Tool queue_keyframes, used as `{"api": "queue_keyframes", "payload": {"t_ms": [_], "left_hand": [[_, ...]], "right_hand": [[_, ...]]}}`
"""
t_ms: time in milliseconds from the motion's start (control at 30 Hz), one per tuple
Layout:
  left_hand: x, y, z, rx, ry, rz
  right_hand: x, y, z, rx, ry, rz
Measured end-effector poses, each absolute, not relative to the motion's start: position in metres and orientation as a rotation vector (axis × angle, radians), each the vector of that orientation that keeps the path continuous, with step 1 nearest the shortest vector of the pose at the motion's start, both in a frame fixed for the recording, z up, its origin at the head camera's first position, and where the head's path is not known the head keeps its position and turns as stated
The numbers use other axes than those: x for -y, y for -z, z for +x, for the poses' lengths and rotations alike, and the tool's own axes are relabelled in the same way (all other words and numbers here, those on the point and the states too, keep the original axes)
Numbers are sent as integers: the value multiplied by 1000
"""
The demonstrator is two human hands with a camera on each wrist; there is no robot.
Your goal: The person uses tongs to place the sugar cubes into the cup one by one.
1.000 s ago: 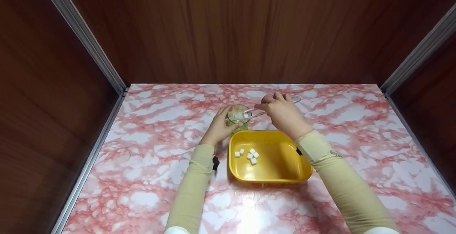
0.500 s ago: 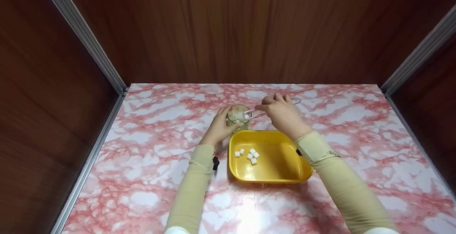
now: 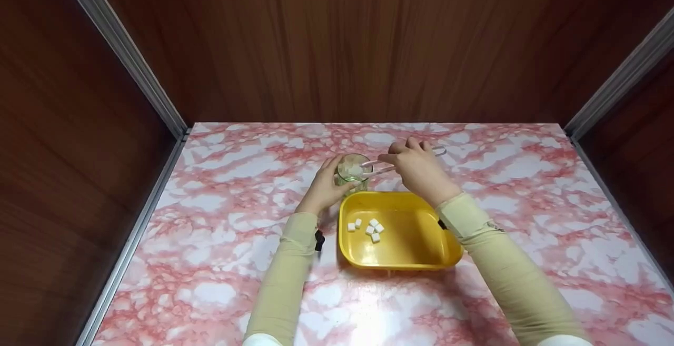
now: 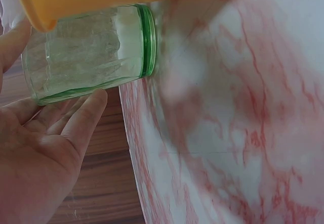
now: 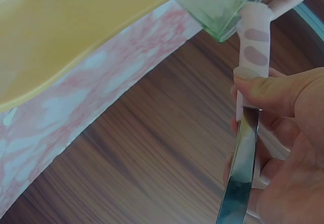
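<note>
My left hand [image 3: 322, 190] holds a green-tinted glass [image 4: 83, 54] standing on the table, with the thumb on its near side and the fingers round the far side. White pieces show through the lower part of the glass. My right hand [image 3: 421, 172] pinches a pair of small tongs [image 5: 254, 47], with a bent metal back and pale pink, spotted arms. Their tips lie over the glass's right rim, slightly apart, and I see no cube between them. Several white cubes [image 3: 375, 237] lie in the left part of a yellow tray [image 3: 400, 267], just in front of the glass.
The tray stands close to the glass, under my right wrist. A pink-and-white marbled table [image 3: 221, 240] carries everything. Dark wood panels [image 3: 337, 46] rise behind and at both sides, with metal corner strips [image 3: 126, 46].
A white cube showed between the tongs' tips in the earlier frames; now it is no longer there. Both hands have stayed nearly still, and the cubes in the tray have not moved.
</note>
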State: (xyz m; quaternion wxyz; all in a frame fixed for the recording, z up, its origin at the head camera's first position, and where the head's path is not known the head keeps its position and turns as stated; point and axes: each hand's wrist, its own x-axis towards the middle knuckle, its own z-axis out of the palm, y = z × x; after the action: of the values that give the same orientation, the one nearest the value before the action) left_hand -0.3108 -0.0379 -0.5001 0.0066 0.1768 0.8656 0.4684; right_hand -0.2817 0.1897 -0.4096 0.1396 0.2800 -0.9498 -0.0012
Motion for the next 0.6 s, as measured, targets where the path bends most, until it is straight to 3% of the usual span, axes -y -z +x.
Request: {"api": "queue_keyframes", "payload": {"t_ms": [600], "left_hand": [[38, 500, -311, -2688, -1471, 548]], "right_hand": [[-190, 411, -282, 2779, -25, 791]]}}
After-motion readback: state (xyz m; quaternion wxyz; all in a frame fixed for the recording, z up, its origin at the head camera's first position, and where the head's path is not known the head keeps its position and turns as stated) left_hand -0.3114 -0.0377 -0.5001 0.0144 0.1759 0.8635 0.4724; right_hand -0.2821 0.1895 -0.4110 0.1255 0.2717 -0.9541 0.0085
